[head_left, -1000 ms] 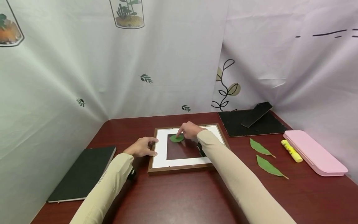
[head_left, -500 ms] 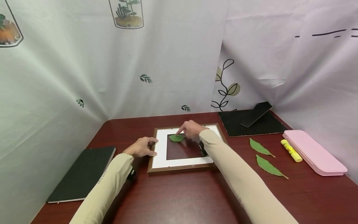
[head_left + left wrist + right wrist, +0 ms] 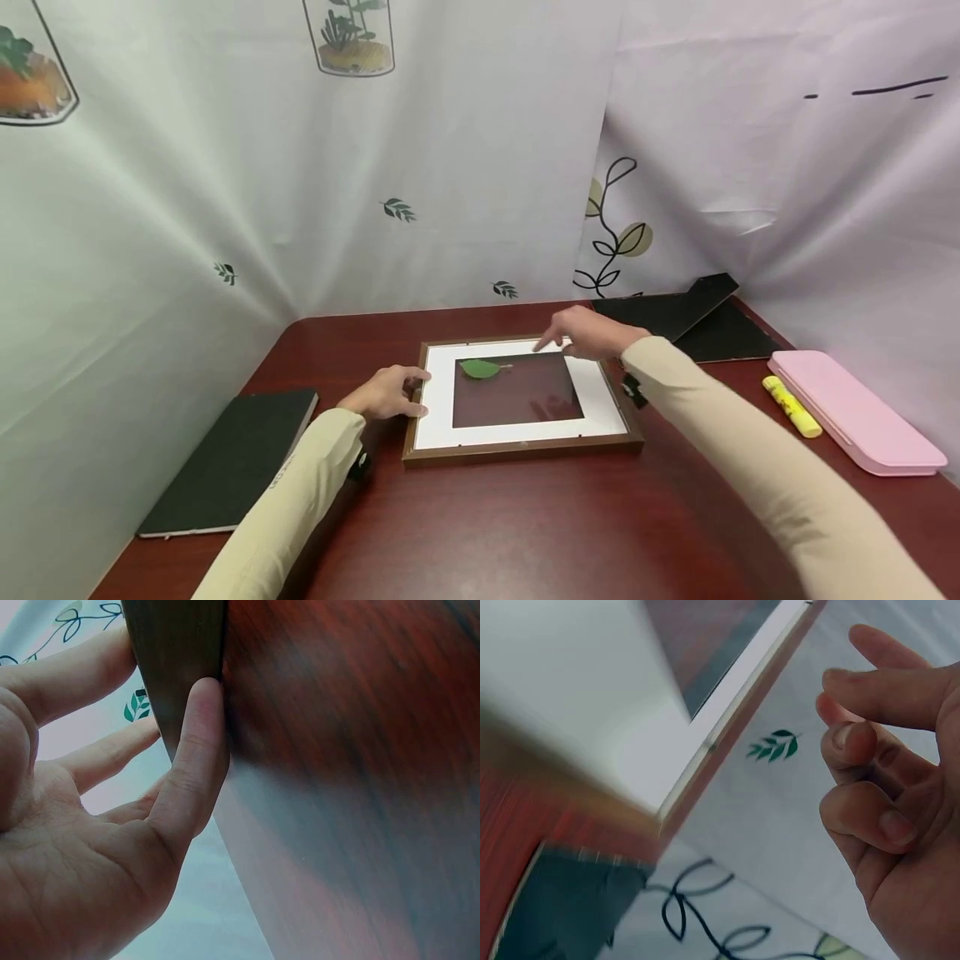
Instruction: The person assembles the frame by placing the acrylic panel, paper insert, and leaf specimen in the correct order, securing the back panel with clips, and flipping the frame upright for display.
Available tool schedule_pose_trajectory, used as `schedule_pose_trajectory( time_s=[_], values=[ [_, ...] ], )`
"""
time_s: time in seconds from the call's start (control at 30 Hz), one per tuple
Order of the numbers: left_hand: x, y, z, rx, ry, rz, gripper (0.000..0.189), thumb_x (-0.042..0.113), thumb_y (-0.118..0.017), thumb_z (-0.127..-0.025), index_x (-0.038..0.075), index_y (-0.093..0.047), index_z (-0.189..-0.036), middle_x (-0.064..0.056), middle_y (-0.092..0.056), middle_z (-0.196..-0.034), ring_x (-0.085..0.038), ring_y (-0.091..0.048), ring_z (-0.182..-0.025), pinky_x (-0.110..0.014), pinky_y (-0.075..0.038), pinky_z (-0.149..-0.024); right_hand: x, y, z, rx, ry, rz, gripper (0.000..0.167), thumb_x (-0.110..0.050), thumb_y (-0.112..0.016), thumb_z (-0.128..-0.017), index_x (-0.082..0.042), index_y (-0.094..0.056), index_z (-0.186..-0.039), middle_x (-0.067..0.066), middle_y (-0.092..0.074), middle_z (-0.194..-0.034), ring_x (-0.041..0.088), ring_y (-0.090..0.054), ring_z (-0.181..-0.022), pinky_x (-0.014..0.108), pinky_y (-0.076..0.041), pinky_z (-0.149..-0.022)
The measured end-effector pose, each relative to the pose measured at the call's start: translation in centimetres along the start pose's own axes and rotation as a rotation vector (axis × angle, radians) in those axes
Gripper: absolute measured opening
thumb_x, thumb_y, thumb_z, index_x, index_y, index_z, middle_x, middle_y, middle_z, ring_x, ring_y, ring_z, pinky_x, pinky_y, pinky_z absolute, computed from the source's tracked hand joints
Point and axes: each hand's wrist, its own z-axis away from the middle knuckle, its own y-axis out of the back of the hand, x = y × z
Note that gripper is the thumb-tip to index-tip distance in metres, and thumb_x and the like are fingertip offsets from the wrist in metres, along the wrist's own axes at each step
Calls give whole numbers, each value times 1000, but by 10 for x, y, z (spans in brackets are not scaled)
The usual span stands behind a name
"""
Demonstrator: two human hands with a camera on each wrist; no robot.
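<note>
A wooden picture frame (image 3: pixel 525 451) with a white mat (image 3: pixel 438 392) lies flat on the dark red table. Inside its dark see-through window, near the upper left corner, rests a green leaf (image 3: pixel 480 368), its stem pointing right. My left hand (image 3: pixel 386 392) holds the frame's left edge, thumb and index tips over the mat; in the left wrist view a fingertip (image 3: pixel 204 694) touches the frame's side (image 3: pixel 176 660). Above the frame's upper right part hovers my right hand (image 3: pixel 588 332), holding nothing, index finger extended and the others loosely curled.
A black notebook (image 3: pixel 232 458) lies at left. Back right is a black backing board (image 3: pixel 735 333) with a stand flap (image 3: pixel 705 300). A yellow tube (image 3: pixel 791 407) and a pink case (image 3: pixel 855 412) lie at right. A printed curtain (image 3: pixel 480 167) closes off the back.
My right hand has lifted off the leaf and moved right, leaving the leaf in the window. Its sleeve now hides the two leaves at right. The left hand stays on the frame.
</note>
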Motion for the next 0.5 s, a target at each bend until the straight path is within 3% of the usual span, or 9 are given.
schedule_pose_trajectory(
  time_s=[0.07,0.13,0.17,0.3,0.43,0.5],
  values=[
    [1,0,-1,-1,7,-3,61,13,-81,-83,0,-58,-137,-23,-63,-123,-31,-62,-109,-42,-53,-88,4,2,20,-3,14,12,43,10,-67,-85,-19,-78,-115,1,-75,-105,12,-59,-82,25,-49,-71],
    [2,0,-2,2,10,-3,60,13,-81,-83,0,-58,-137,-23,-63,-122,-30,-62,-108,-41,-53,-88,10,2,39,-4,30,6,42,10,-63,-86,-17,-78,-115,2,-74,-89,6,-51,-69,21,-43,-62],
    [2,0,-1,5,9,0,60,12,-81,-83,0,-58,-137,-23,-64,-122,-30,-62,-107,-41,-53,-88,13,1,49,0,38,1,42,10,-62,-86,-16,-77,-115,2,-75,-90,2,-46,-65,19,-40,-59],
    [3,1,-2,12,-18,11,60,10,-81,-82,-2,-58,-136,-23,-64,-119,-30,-63,-104,-40,-53,-86,31,-1,89,25,10,-32,42,10,-59,-86,-15,-78,-115,-3,-55,-63,-1,-28,-55,18,-30,-54],
    [2,0,-2,10,-7,7,60,11,-81,-82,-1,-58,-136,-22,-64,-120,-29,-63,-105,-40,-53,-86,49,-4,127,56,-80,-47,37,7,-64,-87,-15,-78,-114,-9,-46,-64,-2,-32,-55,19,-34,-55],
    [1,-1,-1,8,5,3,60,12,-81,-82,0,-59,-137,-22,-64,-122,-29,-63,-106,-41,-53,-88,57,-8,145,64,-123,-56,37,7,-64,-87,-15,-78,-114,-11,-52,-69,-3,-31,-54,19,-34,-54]
  ],
)
